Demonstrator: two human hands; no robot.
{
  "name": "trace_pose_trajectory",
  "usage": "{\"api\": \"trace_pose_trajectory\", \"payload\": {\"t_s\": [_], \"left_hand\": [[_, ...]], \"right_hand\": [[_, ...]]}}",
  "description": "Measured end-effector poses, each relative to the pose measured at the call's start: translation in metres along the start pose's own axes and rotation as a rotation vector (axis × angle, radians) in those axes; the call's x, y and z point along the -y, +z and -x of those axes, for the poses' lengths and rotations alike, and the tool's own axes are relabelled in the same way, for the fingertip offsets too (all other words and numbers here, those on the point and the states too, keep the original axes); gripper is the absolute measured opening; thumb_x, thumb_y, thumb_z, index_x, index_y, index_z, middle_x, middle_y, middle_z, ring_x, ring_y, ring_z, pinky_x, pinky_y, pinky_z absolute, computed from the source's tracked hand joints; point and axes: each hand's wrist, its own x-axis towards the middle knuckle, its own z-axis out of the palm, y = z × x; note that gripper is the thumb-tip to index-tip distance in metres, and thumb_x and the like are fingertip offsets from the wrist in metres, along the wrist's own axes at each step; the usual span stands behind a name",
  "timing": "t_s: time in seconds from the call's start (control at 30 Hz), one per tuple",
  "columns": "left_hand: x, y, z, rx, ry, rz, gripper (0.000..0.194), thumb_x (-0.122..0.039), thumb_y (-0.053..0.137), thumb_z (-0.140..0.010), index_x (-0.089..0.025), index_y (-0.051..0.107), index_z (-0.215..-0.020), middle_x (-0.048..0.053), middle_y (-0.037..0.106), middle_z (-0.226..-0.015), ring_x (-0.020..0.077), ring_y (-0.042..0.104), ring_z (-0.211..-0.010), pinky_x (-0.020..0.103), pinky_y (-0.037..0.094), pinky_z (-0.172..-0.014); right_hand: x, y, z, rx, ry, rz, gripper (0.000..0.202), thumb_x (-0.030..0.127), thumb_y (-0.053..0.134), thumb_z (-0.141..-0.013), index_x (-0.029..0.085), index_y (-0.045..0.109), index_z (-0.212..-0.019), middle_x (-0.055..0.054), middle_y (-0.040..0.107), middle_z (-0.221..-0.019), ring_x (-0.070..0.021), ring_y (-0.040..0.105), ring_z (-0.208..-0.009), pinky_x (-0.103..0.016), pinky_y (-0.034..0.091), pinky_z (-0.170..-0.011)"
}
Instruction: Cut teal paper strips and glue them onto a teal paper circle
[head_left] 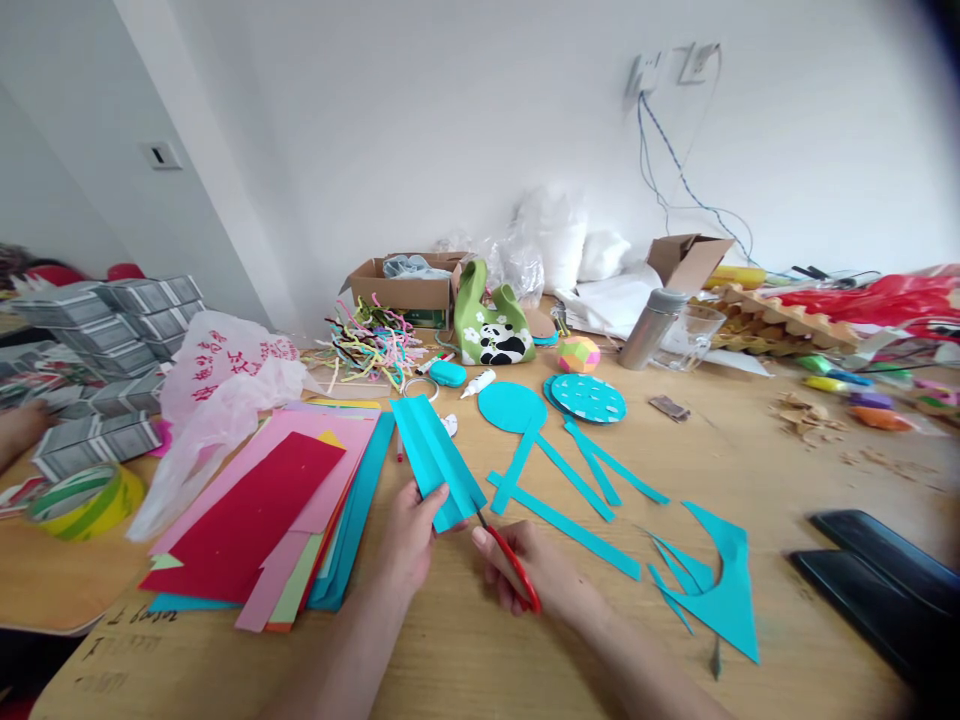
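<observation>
My left hand (415,535) is closed on a folded sheet of blue paper (435,462), thumb on top, holding it tilted above the table. My right hand (517,570) grips a pair of red-handled scissors (517,572). The scissors' dark blades meet the lower right edge of the blue paper. Right of my hands lie several cut blue paper strips (574,527) and a blue paper circle (512,407). Farther right is a blue offcut (731,590) with a curved cut-out and thin slivers.
A stack of coloured paper (262,510) lies on the left, by a plastic bag (225,370) and a tape roll (90,500). Behind are a green panda bag (491,325), a steel bottle (651,328) and pipe cleaners (375,340). Another person's hand (22,425) is at far left.
</observation>
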Motion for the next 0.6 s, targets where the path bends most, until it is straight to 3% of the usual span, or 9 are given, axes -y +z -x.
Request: {"api": "trace_pose_trajectory", "payload": {"t_s": [0.2, 0.33, 0.6], "left_hand": [[-0.0034, 0.0015, 0.0021, 0.009, 0.012, -0.006, 0.047, -0.033, 0.083, -0.057, -0.016, 0.069, -0.099, 0.010, 0.071, -0.107, 0.0268, 0.066, -0.090, 0.031, 0.054, -0.064], [-0.0027, 0.0003, 0.0010, -0.023, 0.012, -0.025, 0.043, -0.037, 0.084, -0.055, -0.014, 0.069, -0.088, 0.009, 0.072, -0.088, 0.0220, 0.065, -0.071, 0.030, 0.052, -0.054], [0.0018, -0.0021, -0.0007, 0.001, -0.012, -0.035, 0.038, -0.036, 0.084, -0.054, -0.013, 0.069, -0.081, 0.008, 0.072, -0.079, 0.0208, 0.064, -0.070, 0.030, 0.051, -0.060]], "right_hand": [[-0.0025, 0.0005, -0.0009, -0.014, 0.001, 0.022, 0.064, 0.078, 0.043, -0.076, 0.018, 0.049, -0.055, 0.002, 0.048, -0.038, -0.0078, 0.041, -0.031, -0.020, 0.031, -0.035], [-0.0015, 0.0010, -0.0021, -0.037, 0.031, -0.010, 0.064, 0.081, 0.047, -0.070, 0.019, 0.044, -0.052, 0.004, 0.044, -0.037, -0.0076, 0.039, -0.030, -0.020, 0.027, -0.033], [-0.0072, 0.0001, -0.0044, -0.014, -0.013, -0.011, 0.064, 0.079, 0.046, -0.073, 0.019, 0.045, -0.052, 0.003, 0.046, -0.036, -0.0073, 0.040, -0.030, -0.020, 0.027, -0.033]]}}
